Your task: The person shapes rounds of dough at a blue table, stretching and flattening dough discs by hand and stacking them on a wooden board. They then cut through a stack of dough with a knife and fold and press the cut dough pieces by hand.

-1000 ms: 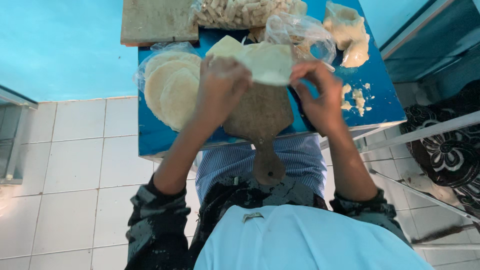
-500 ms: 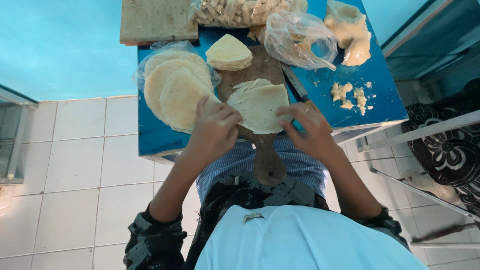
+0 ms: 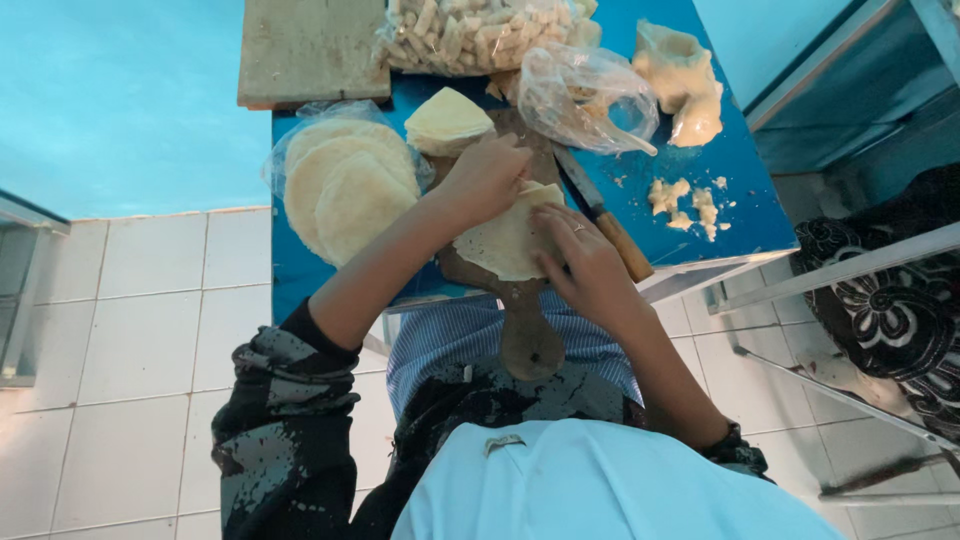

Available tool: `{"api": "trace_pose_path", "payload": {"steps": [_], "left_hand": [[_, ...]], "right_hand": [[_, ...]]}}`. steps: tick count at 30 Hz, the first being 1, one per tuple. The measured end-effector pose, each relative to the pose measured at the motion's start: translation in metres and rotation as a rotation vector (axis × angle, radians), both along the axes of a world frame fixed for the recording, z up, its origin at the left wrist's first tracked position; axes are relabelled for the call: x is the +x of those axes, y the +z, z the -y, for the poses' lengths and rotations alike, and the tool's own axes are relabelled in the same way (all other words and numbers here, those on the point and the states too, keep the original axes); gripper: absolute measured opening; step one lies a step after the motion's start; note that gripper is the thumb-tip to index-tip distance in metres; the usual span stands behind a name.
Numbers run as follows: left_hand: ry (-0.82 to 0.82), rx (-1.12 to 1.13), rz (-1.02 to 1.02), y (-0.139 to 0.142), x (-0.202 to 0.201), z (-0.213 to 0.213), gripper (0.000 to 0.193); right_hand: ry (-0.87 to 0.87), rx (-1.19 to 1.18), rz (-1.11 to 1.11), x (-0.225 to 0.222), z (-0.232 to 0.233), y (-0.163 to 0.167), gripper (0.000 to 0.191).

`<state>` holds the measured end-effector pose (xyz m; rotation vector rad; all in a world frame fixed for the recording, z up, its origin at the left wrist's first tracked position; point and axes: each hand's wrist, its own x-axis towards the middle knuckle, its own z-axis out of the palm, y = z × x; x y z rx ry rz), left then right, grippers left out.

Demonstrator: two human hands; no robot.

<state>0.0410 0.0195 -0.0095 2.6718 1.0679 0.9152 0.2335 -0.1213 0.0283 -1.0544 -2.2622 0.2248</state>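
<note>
A: Hands first. Where are they?

B: Both on the thin round wrapper sheet (image 3: 505,245), which lies flat on the wooden paddle board (image 3: 525,320). Board sits on the blue table (image 3: 740,190), with its handle hanging over the near edge toward the person's lap.

A: Left hand?

B: Left hand (image 3: 487,178) is at the far-left edge of the sheet, fingers curled down onto it, pressing or pinching. Can't tell whether it really grips the edge or only rests there.

A: Right?

B: Right hand (image 3: 580,262) lies over the right side of the sheet, fingers loosely bent and spread on top, not clenched. A ring shows on one finger. Looks like flat contact, not a grasp.

A: Around it?

B: Stack of round wrappers in a clear bag (image 3: 345,190) to the left, touching the table near the board. Stack of folded, wedge-shaped wrappers (image 3: 447,120) just beyond the left hand. Knife with a wooden handle (image 3: 605,225) just right of the board, blade pointing away. Crumpled clear plastic bag (image 3: 585,95) behind that. Pale dough lump in plastic (image 3: 685,80) at far right, crumbs (image 3: 685,200) near it. Bag of pale stick-shaped pieces (image 3: 480,35) at the back, and a bare wooden board (image 3: 310,50) at back left.

A: Floor?

B: White tiles (image 3: 140,330), left.
</note>
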Motion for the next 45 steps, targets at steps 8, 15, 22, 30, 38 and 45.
{"api": "trace_pose_path", "payload": {"steps": [8, 15, 22, 30, 38, 45], "left_hand": [[0.162, 0.009, 0.024, -0.011, -0.005, -0.008, 0.01], [0.25, 0.241, -0.181, 0.005, -0.001, 0.007, 0.028], [0.375, 0.272, -0.049, 0.035, -0.057, 0.039, 0.012], [0.269, 0.111, -0.229, 0.061, -0.133, 0.093, 0.022], [0.181, -0.197, 0.311, 0.087, -0.109, 0.125, 0.022], [-0.235, -0.805, 1.03, 0.079, -0.05, 0.147, 0.022]], "right_hand": [[-0.013, -0.008, 0.055, -0.008, -0.004, -0.004, 0.041], [-0.003, 0.003, 0.048, -0.007, 0.003, -0.003, 0.041], [0.097, -0.097, 0.088, -0.006, 0.015, -0.006, 0.059], [0.091, -0.06, -0.093, -0.013, 0.02, -0.008, 0.053], [0.028, 0.047, -0.367, -0.03, 0.026, 0.007, 0.072], [0.035, 0.121, -0.59, -0.05, 0.038, 0.011, 0.087]]}}
